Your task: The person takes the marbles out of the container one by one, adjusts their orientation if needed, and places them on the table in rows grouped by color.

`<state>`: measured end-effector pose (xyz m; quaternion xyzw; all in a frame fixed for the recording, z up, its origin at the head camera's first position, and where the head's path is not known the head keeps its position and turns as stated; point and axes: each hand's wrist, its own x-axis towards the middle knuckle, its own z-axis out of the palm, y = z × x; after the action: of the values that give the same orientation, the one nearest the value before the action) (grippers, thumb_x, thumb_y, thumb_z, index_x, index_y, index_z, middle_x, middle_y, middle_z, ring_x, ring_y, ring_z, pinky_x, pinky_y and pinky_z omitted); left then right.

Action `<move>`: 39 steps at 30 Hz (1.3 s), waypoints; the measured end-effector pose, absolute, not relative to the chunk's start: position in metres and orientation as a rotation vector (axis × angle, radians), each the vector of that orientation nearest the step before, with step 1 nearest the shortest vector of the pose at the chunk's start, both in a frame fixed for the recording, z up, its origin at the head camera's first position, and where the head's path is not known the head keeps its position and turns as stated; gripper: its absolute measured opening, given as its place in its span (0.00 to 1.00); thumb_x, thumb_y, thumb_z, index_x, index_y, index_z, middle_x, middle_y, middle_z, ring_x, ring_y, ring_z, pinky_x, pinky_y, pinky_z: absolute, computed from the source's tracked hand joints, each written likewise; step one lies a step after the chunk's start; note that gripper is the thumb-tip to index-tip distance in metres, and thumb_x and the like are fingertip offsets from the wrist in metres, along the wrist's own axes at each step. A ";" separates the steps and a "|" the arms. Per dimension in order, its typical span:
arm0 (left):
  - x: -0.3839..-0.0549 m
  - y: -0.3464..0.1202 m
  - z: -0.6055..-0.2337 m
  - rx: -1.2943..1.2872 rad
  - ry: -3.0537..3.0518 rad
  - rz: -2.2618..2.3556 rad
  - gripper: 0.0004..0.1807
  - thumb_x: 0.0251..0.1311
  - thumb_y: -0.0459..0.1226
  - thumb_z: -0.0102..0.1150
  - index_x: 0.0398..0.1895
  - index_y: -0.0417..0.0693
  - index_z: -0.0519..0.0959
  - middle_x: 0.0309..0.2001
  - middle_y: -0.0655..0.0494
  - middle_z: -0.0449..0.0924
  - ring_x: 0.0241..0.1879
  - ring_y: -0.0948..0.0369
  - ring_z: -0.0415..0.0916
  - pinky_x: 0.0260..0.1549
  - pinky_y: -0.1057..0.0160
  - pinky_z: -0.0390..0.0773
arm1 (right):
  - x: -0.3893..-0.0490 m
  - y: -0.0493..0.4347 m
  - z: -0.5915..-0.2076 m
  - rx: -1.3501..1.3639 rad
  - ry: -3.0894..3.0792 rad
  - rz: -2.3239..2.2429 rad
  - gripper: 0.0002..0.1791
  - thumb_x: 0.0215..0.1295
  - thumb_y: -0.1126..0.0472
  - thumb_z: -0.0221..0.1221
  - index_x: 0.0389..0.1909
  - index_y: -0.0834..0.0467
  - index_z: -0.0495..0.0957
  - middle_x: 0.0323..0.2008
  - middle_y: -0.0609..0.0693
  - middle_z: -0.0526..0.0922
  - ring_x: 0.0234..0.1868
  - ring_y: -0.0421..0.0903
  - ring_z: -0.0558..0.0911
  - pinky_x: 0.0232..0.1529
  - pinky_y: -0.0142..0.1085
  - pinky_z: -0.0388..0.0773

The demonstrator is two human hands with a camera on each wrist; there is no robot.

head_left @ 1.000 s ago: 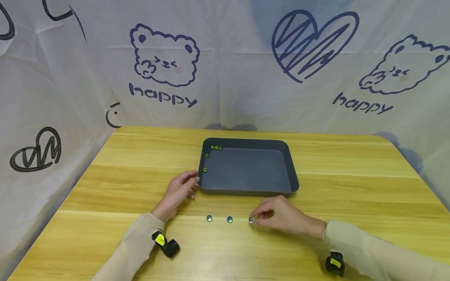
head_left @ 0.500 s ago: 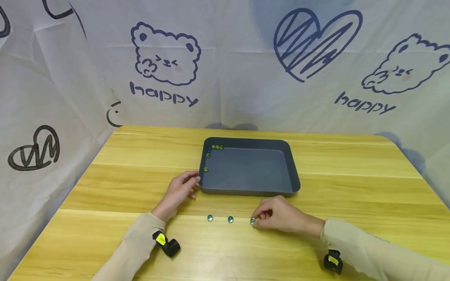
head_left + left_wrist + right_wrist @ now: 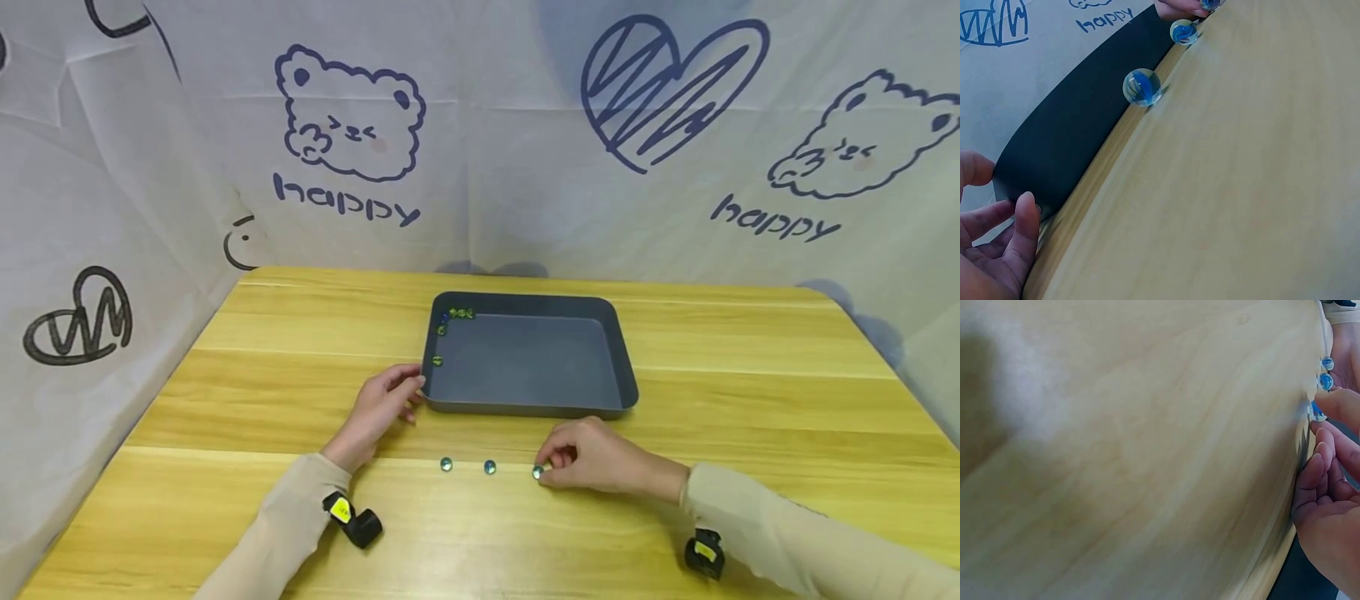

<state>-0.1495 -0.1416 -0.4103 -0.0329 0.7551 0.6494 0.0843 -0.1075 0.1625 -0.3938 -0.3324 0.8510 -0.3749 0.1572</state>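
Note:
My right hand (image 3: 592,457) pinches a clear marble (image 3: 537,472) with a blue swirl between thumb and index finger, down at the table top. To its left, a second marble (image 3: 490,467) and a third marble (image 3: 446,464) sit in a loose row; their blue swirls show in the left wrist view. A dark grey tray (image 3: 525,411) stands behind the row. At its front left corner, the fingertips of my left hand (image 3: 378,408) touch the outer wall, fingers loosely bent. In the right wrist view, the fingers partly hide the pinched marble (image 3: 1317,411).
Several green marbles (image 3: 462,314) and a dark blue one (image 3: 446,318) lie along the tray's back left corner and left wall. The wooden table (image 3: 750,375) ends at a white cloth (image 3: 510,167) with drawings, hanging behind and at the sides.
My right hand has shifted the pinched marble very slightly right and toward me. The left hand stays at the tray corner; the other marbles keep their places.

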 end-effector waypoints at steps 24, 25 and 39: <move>-0.150 -0.142 -0.410 -0.107 2.255 1.931 0.20 0.69 0.36 0.50 0.61 0.35 0.72 0.45 0.42 0.77 0.36 0.59 0.74 0.27 0.67 0.78 | -0.109 0.163 -0.392 -0.964 2.399 -1.080 0.03 0.56 0.62 0.68 0.32 0.55 0.85 0.23 0.37 0.74 0.25 0.33 0.71 0.27 0.28 0.72; -0.150 -0.142 -0.410 -0.108 2.254 1.932 0.20 0.69 0.36 0.50 0.61 0.35 0.72 0.45 0.42 0.77 0.36 0.59 0.74 0.27 0.67 0.78 | -0.109 0.163 -0.391 -0.965 2.398 -1.080 0.03 0.56 0.62 0.68 0.32 0.55 0.85 0.23 0.37 0.73 0.25 0.33 0.71 0.27 0.28 0.72; -0.149 -0.143 -0.408 -0.100 2.263 1.916 0.21 0.70 0.37 0.50 0.62 0.35 0.72 0.45 0.43 0.77 0.37 0.58 0.74 0.28 0.67 0.78 | -0.110 0.161 -0.390 -0.941 2.375 -1.073 0.05 0.54 0.62 0.69 0.33 0.55 0.85 0.23 0.38 0.73 0.24 0.33 0.70 0.27 0.28 0.71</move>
<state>-0.1488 -0.1429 -0.4085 -0.0337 0.7598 0.6434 0.0874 -0.1098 0.1609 -0.3895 -0.3339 0.8424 -0.3805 0.1844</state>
